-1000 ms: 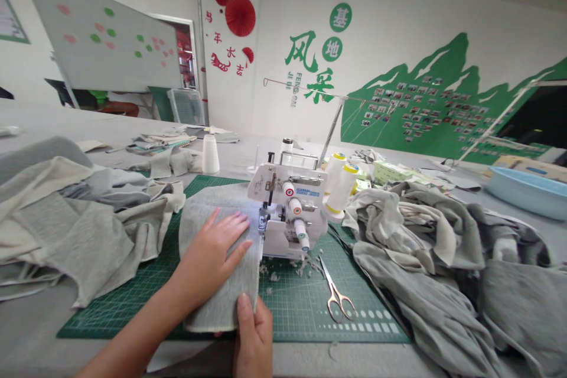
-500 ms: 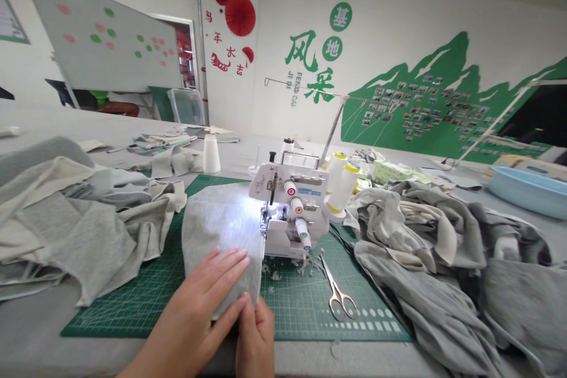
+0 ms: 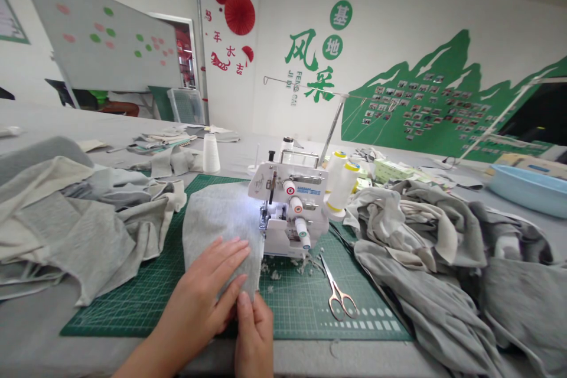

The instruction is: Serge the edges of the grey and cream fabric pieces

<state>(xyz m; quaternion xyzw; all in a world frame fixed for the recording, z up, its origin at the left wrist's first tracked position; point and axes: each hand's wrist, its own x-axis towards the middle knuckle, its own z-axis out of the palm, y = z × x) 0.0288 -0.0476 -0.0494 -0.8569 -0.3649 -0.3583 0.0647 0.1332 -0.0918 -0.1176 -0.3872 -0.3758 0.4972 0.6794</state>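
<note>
Left hand (image 3: 201, 289) lies flat on the grey fabric piece (image 3: 217, 218), fingers slightly spread; right hand (image 3: 254, 336) pinches its near edge, thumb on top. Both hands now sit closer to that edge than a second ago, the piece having fed further into the overlocker (image 3: 287, 212), across the green cutting mat (image 3: 310, 319).

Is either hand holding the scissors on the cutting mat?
No, the scissors lie on the cutting mat beside the overlock machine, while the left hand and right hand hold the grey fabric.
</note>
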